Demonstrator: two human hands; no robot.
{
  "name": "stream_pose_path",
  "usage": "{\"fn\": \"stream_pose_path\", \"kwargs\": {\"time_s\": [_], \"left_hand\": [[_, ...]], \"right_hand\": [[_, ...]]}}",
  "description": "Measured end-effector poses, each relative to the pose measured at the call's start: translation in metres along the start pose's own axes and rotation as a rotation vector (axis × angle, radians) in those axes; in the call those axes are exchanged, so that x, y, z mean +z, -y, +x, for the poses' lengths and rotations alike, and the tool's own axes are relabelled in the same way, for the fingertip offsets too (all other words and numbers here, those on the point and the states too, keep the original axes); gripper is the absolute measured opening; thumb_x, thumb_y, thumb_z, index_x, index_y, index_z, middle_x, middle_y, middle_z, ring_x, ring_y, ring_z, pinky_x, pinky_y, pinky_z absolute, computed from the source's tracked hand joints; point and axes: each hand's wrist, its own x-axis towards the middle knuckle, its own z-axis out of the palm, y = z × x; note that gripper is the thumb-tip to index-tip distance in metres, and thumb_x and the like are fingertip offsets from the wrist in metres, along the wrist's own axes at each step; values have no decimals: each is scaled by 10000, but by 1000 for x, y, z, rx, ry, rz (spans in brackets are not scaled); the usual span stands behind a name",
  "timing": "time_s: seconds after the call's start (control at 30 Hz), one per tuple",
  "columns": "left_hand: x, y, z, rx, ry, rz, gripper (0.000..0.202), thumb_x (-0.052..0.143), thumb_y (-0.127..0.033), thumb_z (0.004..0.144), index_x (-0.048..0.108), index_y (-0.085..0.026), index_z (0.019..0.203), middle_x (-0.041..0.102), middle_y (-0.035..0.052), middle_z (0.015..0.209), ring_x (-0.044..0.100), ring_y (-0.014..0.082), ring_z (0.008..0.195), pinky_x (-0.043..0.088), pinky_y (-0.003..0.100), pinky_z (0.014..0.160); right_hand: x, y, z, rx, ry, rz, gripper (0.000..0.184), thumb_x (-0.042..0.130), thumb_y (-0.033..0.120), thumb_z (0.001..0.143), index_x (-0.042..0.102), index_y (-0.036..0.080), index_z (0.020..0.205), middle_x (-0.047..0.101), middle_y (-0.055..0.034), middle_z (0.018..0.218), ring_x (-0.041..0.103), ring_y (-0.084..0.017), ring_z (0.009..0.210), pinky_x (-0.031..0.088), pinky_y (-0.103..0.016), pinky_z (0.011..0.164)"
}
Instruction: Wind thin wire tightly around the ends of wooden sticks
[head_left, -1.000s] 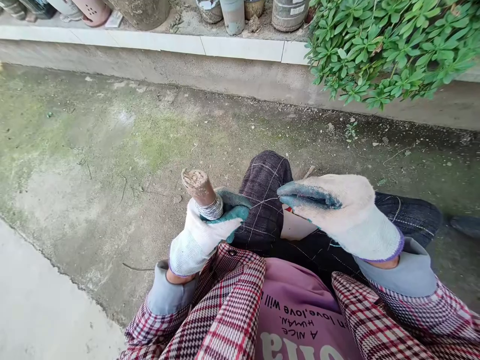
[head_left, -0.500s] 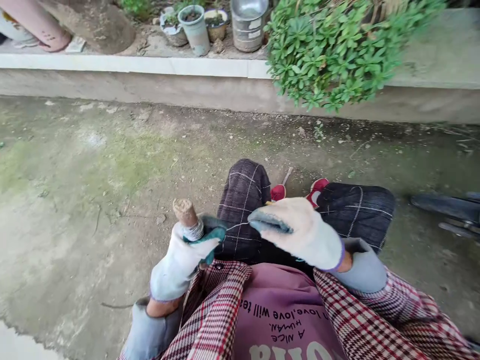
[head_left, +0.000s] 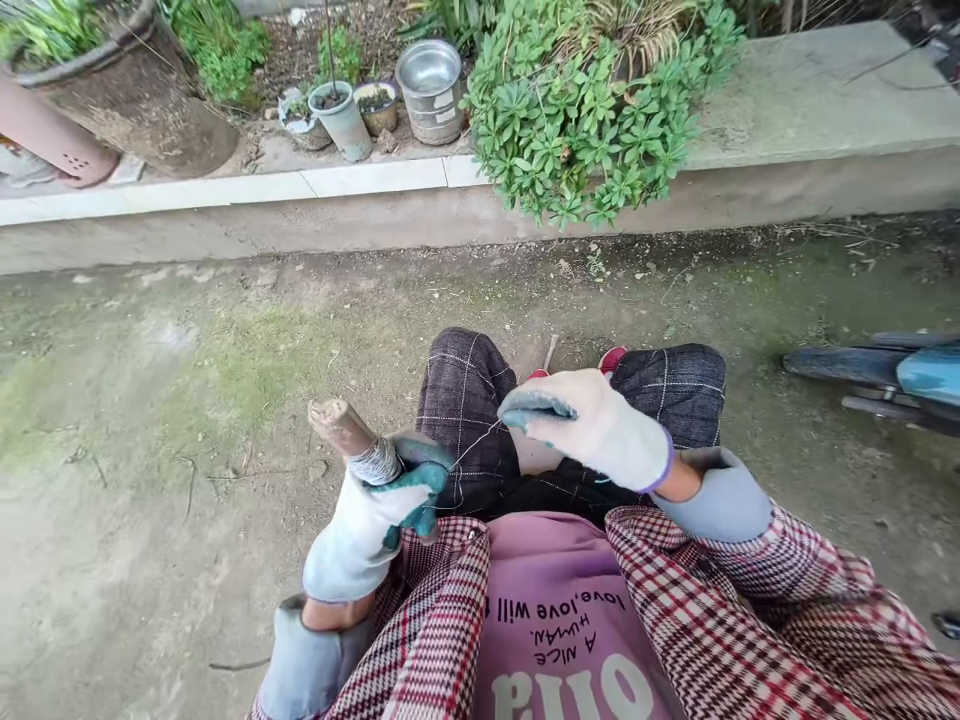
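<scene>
Both hands wear white knit gloves with teal palms. My left hand (head_left: 371, 520) is wrapped round a short wooden stick (head_left: 337, 424) that carries a band of wound silvery thread (head_left: 374, 463) just above the fist. A thin strand (head_left: 472, 452) runs from that winding across my knee to my right hand (head_left: 592, 425). The right hand's fingers are pinched together on the strand, held above my checked trouser legs (head_left: 469, 400).
Mossy concrete ground (head_left: 187, 400) lies in front. A low kerb (head_left: 300, 185) runs across the back with pots (head_left: 345, 120), a metal pail (head_left: 431, 85) and a leafy green bush (head_left: 585, 110). A blue vehicle part (head_left: 892, 380) sits at the right edge.
The camera has tilted upward, showing more of the pots and the blue vehicle. My right hand has risen slightly while still pinching the thread; the left keeps gripping the stick.
</scene>
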Motion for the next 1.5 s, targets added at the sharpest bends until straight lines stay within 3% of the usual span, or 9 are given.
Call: {"fn": "stream_pose_path", "kwargs": {"time_s": [0.2, 0.43, 0.67, 0.87, 0.97, 1.13, 1.27, 1.43, 1.5], "left_hand": [[18, -21, 21, 126, -166, 143, 297, 800, -301, 642, 769, -129, 882, 588, -44, 525, 491, 102, 413, 394, 209, 389], [16, -37, 70, 264, -78, -4, 347, 827, -354, 713, 756, -125, 964, 736, 30, 719, 655, 148, 555, 552, 247, 509], [12, -62, 119, 305, 8, -162, 491, 805, -359, 765, 693, -164, 1202, 634, -63, 631, 402, 58, 374, 336, 176, 339], [24, -99, 174, 351, -208, -49, 320, 812, -323, 726, 696, -161, 977, 533, -88, 560, 381, 63, 368, 324, 190, 321], [19, -109, 190, 298, -97, -104, 398, 846, -330, 705, 703, -179, 1044, 452, -114, 547, 328, 49, 385, 306, 178, 338], [12, -111, 198, 244, 139, -282, 517, 885, -372, 662, 709, -185, 1110, 439, -100, 579, 329, 51, 447, 344, 172, 386], [23, -102, 201, 263, 183, -247, 563, 863, -300, 663, 666, -191, 1179, 463, -108, 631, 365, 52, 455, 375, 184, 398], [56, -94, 207, 240, 207, -13, 552, 819, -278, 670, 646, -158, 1181, 539, -95, 694, 434, 61, 461, 427, 212, 410], [73, -88, 215, 244, 174, 81, 506, 834, -307, 648, 653, -143, 1091, 574, -80, 727, 432, 55, 468, 424, 215, 411]], "right_hand": [[-28, -5, 3, 120, -221, -6, 171, 670, 240, 929, 825, 204, 994, 825, -22, 973, 755, -185, 884, 581, -327, 883], [-85, -101, 34, 470, -649, 355, 128, 808, 273, 789, 718, 182, 793, 628, 29, 598, 463, -93, 455, 423, -223, 391], [-105, -169, 39, 715, -508, 406, 233, 860, 273, 758, 648, 191, 705, 509, 75, 437, 431, -84, 374, 395, -196, 338], [-119, -204, 57, 767, -473, 383, 172, 829, 230, 776, 669, 182, 734, 518, 73, 481, 414, -76, 403, 362, -194, 361], [-130, -219, 63, 789, -499, 369, 108, 784, 242, 823, 696, 183, 807, 513, 81, 530, 391, -71, 431, 338, -187, 373], [-118, -227, 59, 844, -400, 377, 76, 773, 214, 822, 713, 178, 793, 496, 84, 507, 386, -73, 417, 319, -183, 364], [-113, -222, 59, 857, -232, 439, 102, 772, 114, 734, 753, 154, 825, 720, -27, 669, 558, -116, 442, 434, -221, 380], [-133, -193, 77, 598, -586, 366, 215, 668, 244, 918, 739, 172, 1108, 790, -86, 1032, 643, -104, 633, 546, -223, 561], [-129, -173, 91, 474, -585, 343, 250, 673, 326, 964, 742, 174, 1150, 781, -86, 1098, 713, -154, 814, 616, -286, 730]]}}
